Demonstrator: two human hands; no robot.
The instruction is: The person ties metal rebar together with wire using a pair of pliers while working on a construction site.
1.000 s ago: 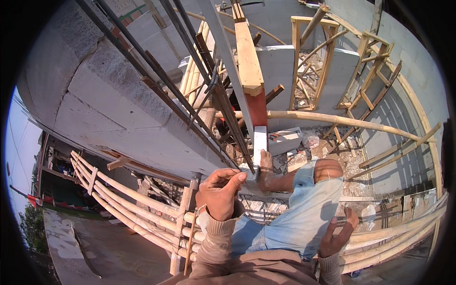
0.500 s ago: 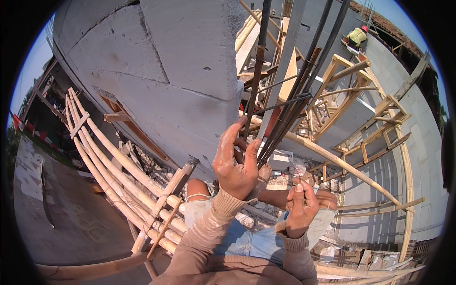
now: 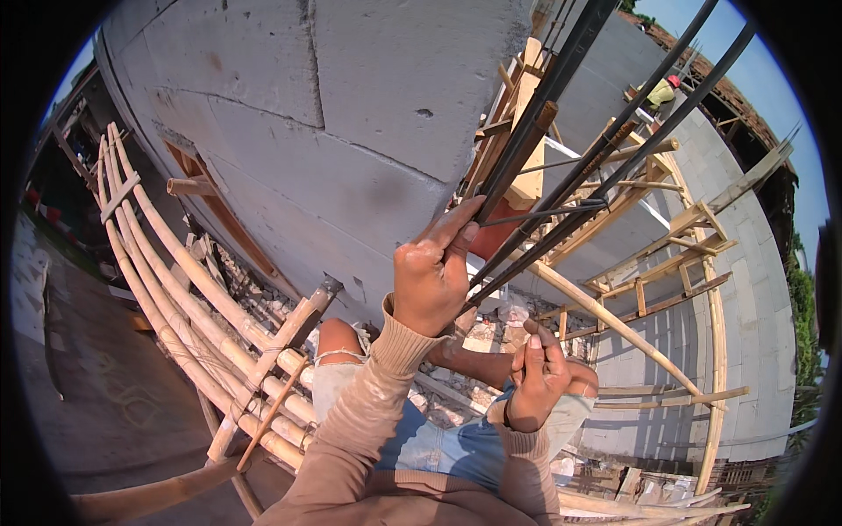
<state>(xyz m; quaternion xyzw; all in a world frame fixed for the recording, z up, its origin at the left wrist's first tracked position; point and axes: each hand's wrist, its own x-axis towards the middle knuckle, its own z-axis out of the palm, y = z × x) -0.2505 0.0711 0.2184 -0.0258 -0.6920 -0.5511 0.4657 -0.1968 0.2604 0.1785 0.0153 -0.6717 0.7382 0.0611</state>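
Observation:
Dark steel rebars (image 3: 561,83) rise in front of me beside the grey block wall, crossed by a thin stirrup (image 3: 548,213). My left hand (image 3: 430,280) reaches up to them. Its index finger and thumb close at the nearest rebar, where the stirrup's end meets it; the exact grip point is partly hidden. Lower and to the right, my right hand (image 3: 539,386) is raised above my knee, apart from the rebars. Its thumb and fingers are pinched together, and whatever is between them is too small to make out.
A grey block wall (image 3: 289,131) fills the left front. Bamboo poles (image 3: 189,272) lashed together run along my left. Timber frames (image 3: 640,210) and a slanting bamboo pole (image 3: 614,324) stand right. Rubble (image 3: 482,337) lies below. Far off, a person in a red helmet (image 3: 662,92) crouches.
My left thumb and index finger, apart before, have come together at the rebar. My right hand stays pinched, turned slightly. The whole view has shifted, and the rebars appear farther right and more slanted.

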